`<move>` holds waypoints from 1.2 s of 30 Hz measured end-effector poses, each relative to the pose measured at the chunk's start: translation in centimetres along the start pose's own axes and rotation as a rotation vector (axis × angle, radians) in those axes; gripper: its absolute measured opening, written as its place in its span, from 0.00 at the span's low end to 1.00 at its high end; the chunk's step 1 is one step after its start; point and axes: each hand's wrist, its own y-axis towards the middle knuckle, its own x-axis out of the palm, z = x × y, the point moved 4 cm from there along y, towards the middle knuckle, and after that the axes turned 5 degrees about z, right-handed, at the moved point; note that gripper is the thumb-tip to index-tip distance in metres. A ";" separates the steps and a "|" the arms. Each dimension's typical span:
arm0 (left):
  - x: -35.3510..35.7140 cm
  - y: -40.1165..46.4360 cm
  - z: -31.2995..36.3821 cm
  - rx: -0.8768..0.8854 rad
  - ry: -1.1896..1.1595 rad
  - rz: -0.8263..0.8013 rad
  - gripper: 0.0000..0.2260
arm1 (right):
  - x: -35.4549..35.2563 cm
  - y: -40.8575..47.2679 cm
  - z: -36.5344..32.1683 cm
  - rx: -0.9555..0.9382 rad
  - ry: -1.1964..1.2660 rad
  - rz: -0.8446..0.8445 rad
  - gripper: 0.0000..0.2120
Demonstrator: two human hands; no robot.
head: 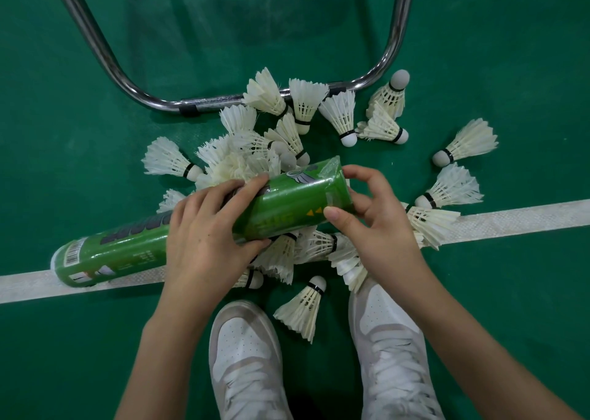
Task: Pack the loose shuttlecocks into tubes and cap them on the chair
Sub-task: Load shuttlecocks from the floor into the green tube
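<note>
Fingers point(252, 184) of the left hand point(207, 237) curl over the middle of a long green plastic-wrapped shuttlecock tube point(287, 205), thumb beneath, gripping it firmly. At the tube's open upper end the right hand point(370, 218) pinches the loose wrap, thumb on the near side and fingers bent over the far rim. Tilted low, the tube has its barcoded white-capped end touching the white court line point(510, 218) to the left. Beneath and around the tube lies a heap of white feather shuttlecocks point(242, 157) with black-banded cork tips, some scattered right of the tube. Beyond the heap, a chrome chair leg bar point(153, 100) rests on the green court floor point(95, 132). Two white sneakers point(245, 355) stand below the tube.
</note>
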 end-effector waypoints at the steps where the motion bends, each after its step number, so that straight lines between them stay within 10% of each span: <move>1: 0.0 0.0 0.0 0.001 -0.001 0.001 0.39 | 0.0 -0.1 0.0 0.000 0.012 -0.006 0.17; 25: 0.1 -0.1 -0.1 -0.001 0.009 -0.027 0.39 | 0.6 0.3 0.0 -0.006 -0.054 -0.044 0.21; 36: -0.4 0.2 -0.8 -0.077 -0.006 -0.007 0.38 | -3.0 1.7 0.0 -0.083 -0.037 0.059 0.08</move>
